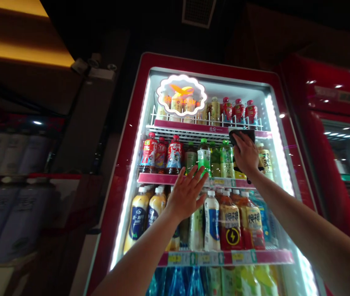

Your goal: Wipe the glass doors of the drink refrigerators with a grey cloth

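Note:
In the head view, my left hand is spread with its fingers apart, laid flat at the glass door of a red-framed drinks fridge. It lies over the shelf edge between the middle rows. My right hand is higher and to the right, holding a dark cloth against the same glass. Part of the cloth is hidden under the palm, and a dark end hangs below near the wrist. Behind the glass, a green-capped bottle shows between my two hands.
Bottles fill several shelves, including red-labelled ones and large yellowish ones. A glowing scalloped sign sits at the door's upper left. Another red fridge stands at right. Stacked pale bottles are at left.

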Action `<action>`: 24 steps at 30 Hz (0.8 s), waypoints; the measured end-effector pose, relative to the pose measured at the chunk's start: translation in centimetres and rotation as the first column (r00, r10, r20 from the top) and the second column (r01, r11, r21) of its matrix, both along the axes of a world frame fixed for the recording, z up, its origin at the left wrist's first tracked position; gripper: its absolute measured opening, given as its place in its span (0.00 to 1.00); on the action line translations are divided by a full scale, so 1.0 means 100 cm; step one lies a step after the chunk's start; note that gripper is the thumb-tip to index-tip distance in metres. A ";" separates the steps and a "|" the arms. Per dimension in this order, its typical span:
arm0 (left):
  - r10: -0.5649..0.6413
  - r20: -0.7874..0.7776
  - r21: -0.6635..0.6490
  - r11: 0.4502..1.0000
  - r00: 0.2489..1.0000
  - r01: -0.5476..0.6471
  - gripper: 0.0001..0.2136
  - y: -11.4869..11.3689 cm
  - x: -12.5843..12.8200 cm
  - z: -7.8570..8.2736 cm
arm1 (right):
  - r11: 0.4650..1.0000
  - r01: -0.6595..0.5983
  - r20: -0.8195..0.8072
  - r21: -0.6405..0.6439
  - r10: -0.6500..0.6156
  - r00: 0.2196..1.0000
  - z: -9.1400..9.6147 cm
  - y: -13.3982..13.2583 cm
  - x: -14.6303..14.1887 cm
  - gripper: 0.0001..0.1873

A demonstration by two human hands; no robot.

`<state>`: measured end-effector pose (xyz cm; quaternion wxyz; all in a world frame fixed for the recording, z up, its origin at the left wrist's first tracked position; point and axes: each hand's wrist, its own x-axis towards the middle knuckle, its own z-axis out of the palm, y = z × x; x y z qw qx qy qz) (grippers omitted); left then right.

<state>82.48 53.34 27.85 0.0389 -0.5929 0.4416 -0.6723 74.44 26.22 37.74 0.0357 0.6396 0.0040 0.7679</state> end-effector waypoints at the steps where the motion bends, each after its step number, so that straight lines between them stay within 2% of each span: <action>1: 0.009 0.000 0.001 1.000 1.000 -0.009 0.30 -0.001 0.000 0.000 | 1.000 0.003 0.016 0.016 -0.003 1.000 0.007 0.012 0.009 0.27; 4: 0.028 -0.018 0.017 0.999 0.999 -0.028 0.32 -0.002 0.000 0.000 | 1.000 0.014 -0.021 -0.020 -0.014 1.000 0.014 0.054 0.025 0.27; 7: 0.033 -0.056 0.064 0.998 0.998 -0.029 0.33 0.001 -0.002 0.002 | 0.990 -0.019 -0.136 -0.138 0.000 0.991 -0.003 0.075 0.019 0.26; 10: 0.047 -0.066 0.163 0.986 0.997 -0.036 0.34 0.020 -0.004 0.001 | 0.953 -0.097 -0.290 -0.288 0.010 0.957 -0.027 0.062 -0.002 0.24; 12: 0.062 -0.052 0.213 0.976 0.997 -0.050 0.35 0.043 -0.005 -0.003 | 0.938 -0.133 -0.324 -0.320 0.023 0.946 -0.036 0.043 -0.014 0.23; 14: 0.084 -0.044 0.226 0.972 0.995 -0.072 0.36 0.070 -0.004 -0.007 | 0.960 -0.133 -0.257 -0.245 0.068 0.964 -0.033 0.030 -0.016 0.21; 16: 0.116 -0.048 0.228 0.968 0.992 -0.102 0.37 0.098 -0.003 -0.012 | 0.987 -0.124 -0.136 -0.098 0.110 0.985 -0.020 0.029 -0.009 0.20; 19: 0.176 -0.065 0.232 0.960 0.982 -0.157 0.36 0.127 0.001 -0.017 | 0.989 -0.122 -0.017 0.088 0.124 0.992 0.003 0.055 0.012 0.22; 21: 0.208 -0.073 0.238 0.953 0.975 -0.185 0.36 0.137 0.004 -0.018 | 0.988 -0.114 -0.022 0.100 0.117 0.993 0.010 0.082 0.024 0.25; 24: 0.216 -0.072 0.254 0.948 0.974 -0.192 0.37 0.143 0.007 -0.019 | 0.993 -0.108 -0.140 -0.047 0.100 0.985 -0.003 0.112 0.029 0.27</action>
